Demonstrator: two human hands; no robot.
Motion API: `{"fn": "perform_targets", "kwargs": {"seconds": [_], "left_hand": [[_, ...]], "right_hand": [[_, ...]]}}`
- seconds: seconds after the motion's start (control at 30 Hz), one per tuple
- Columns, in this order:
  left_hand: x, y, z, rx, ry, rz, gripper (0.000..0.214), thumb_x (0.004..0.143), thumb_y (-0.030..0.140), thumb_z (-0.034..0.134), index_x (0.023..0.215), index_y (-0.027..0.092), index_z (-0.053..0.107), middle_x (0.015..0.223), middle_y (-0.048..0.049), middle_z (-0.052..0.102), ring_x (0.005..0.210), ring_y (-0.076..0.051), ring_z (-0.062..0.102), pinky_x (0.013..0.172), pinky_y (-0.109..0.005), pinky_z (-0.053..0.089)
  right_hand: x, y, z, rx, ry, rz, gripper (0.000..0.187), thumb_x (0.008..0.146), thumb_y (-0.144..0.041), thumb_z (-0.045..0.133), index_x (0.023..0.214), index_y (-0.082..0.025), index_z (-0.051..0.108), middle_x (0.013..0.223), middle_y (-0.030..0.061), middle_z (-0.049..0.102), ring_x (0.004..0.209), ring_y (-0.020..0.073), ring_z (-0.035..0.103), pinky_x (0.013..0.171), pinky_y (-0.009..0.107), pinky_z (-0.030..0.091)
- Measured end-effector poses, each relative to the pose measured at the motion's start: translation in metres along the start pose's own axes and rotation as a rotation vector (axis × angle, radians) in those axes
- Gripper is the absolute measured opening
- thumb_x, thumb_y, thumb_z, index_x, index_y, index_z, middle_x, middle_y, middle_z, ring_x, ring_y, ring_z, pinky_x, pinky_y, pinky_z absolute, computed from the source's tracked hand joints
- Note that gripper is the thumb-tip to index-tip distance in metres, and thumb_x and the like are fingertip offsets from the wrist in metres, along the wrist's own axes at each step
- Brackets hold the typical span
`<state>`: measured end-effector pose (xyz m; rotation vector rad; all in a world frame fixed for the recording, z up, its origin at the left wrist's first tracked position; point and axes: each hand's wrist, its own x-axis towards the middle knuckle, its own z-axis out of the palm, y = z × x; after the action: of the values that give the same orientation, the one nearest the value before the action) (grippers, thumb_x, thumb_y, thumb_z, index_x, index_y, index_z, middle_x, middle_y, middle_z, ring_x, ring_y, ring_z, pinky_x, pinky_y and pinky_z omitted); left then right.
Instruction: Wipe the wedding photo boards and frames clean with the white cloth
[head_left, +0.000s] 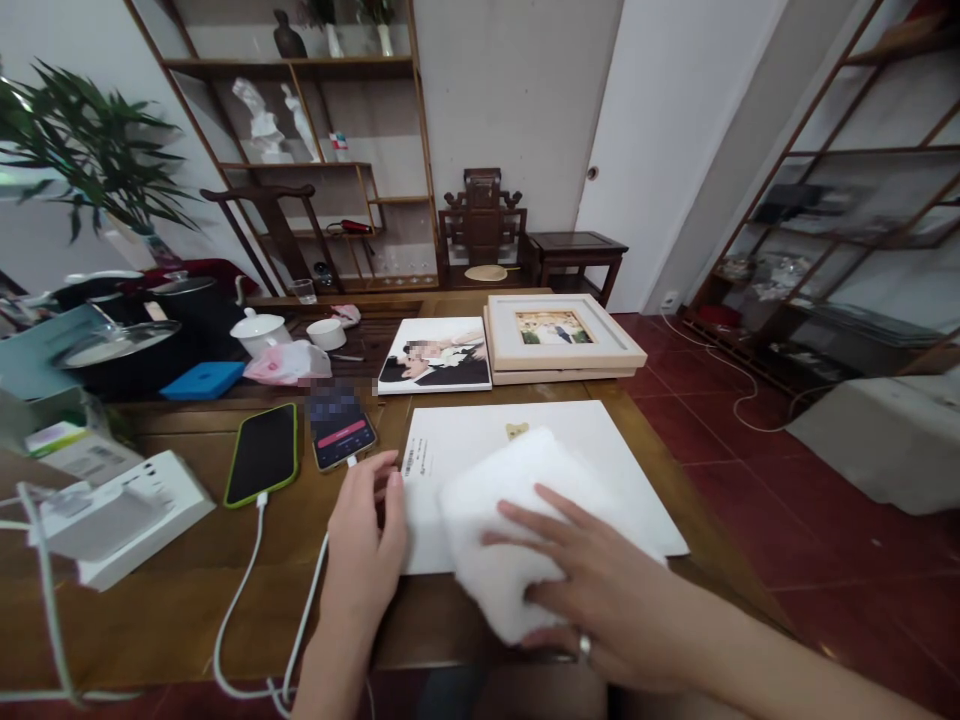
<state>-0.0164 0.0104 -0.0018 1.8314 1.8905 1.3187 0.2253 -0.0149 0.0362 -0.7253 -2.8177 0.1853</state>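
Note:
A flat white panel (630,490) lies near the table's front edge, with small print at its left and a small gold mark near the top. My right hand (577,580), a ring on one finger, rests over a folded white cloth (495,530), fingers spread on top and thumb at its lower edge. The cloth covers part of the panel and overhangs its near edge. At the panel's left edge is my left hand (366,530), fingers loosely bent with nothing visible in them. Just beyond it lies a phone with a lit screen (341,430), its white cable plugged in.
Behind the panel are a photo print (435,360) and stacked pale wooden picture frames (566,335). At left lie a green-cased phone (262,455), a white box (142,510), a blue box (202,380), pots (124,345), and a white teapot (259,328). White cables (232,620) loop across the front.

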Motion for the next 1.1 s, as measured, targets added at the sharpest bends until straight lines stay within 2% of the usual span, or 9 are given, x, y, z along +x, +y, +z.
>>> {"fn": "perform_targets", "kwargs": {"seconds": [0.1,0.2,0.33,0.57,0.73,0.83,1.1], "left_hand": [[0.001,-0.001,0.002,0.058,-0.073,-0.075,0.034,0.085,0.035,0.045,0.11,0.014,0.055,0.098,-0.0117,0.064,0.088,-0.025,0.063,0.081,-0.039,0.051],[0.001,-0.003,0.002,0.112,-0.128,-0.068,0.035,0.084,0.035,0.045,0.11,0.015,0.056,0.097,-0.0116,0.066,0.09,-0.026,0.063,0.082,-0.042,0.049],[0.001,-0.004,0.001,0.129,-0.135,-0.061,0.036,0.085,0.037,0.043,0.111,0.016,0.056,0.099,-0.0115,0.067,0.091,-0.026,0.064,0.082,-0.043,0.049],[0.002,-0.003,0.0,0.135,-0.131,-0.084,0.038,0.084,0.043,0.044,0.108,0.017,0.057,0.102,-0.0117,0.068,0.092,-0.026,0.065,0.081,-0.041,0.05],[0.005,-0.001,0.001,0.19,-0.091,-0.08,0.036,0.081,0.045,0.046,0.102,0.018,0.06,0.093,-0.0097,0.07,0.085,-0.025,0.068,0.074,-0.035,0.053],[0.008,0.0,0.003,0.246,-0.06,-0.092,0.036,0.079,0.046,0.048,0.1,0.02,0.061,0.083,-0.0067,0.071,0.078,-0.024,0.069,0.064,-0.031,0.053],[0.011,0.004,0.0,0.325,-0.064,-0.13,0.034,0.077,0.051,0.052,0.096,0.025,0.063,0.08,-0.0021,0.071,0.076,-0.022,0.069,0.07,-0.029,0.053]], "right_hand": [[-0.019,0.026,-0.002,-0.033,0.089,0.2,0.027,0.094,-0.032,0.043,0.097,-0.022,0.068,0.132,0.009,0.054,0.13,0.0251,0.038,0.109,0.051,0.026],[-0.034,0.062,0.003,-0.126,0.208,0.397,0.032,0.095,-0.032,0.039,0.097,-0.018,0.067,0.13,0.0152,0.054,0.126,0.0287,0.044,0.106,0.054,0.031],[-0.046,0.094,0.013,-0.215,0.297,0.558,0.036,0.096,-0.035,0.032,0.104,-0.02,0.064,0.128,0.0121,0.057,0.128,0.0288,0.04,0.104,0.053,0.033],[-0.044,0.093,0.02,-0.265,0.389,0.543,0.035,0.096,-0.032,0.035,0.097,-0.015,0.065,0.123,0.0176,0.059,0.128,0.0282,0.04,0.104,0.053,0.033],[-0.042,0.091,0.019,-0.234,0.459,0.507,0.028,0.093,-0.025,0.039,0.092,-0.016,0.065,0.115,0.0174,0.063,0.128,0.0289,0.041,0.103,0.054,0.033],[-0.041,0.092,0.016,-0.191,0.464,0.494,0.026,0.093,-0.025,0.039,0.093,-0.017,0.064,0.119,0.0164,0.061,0.128,0.0289,0.04,0.103,0.055,0.032],[-0.042,0.093,0.013,-0.112,0.434,0.421,0.019,0.092,-0.025,0.044,0.095,-0.02,0.063,0.134,0.01,0.052,0.133,0.03,0.031,0.106,0.056,0.027]]}}
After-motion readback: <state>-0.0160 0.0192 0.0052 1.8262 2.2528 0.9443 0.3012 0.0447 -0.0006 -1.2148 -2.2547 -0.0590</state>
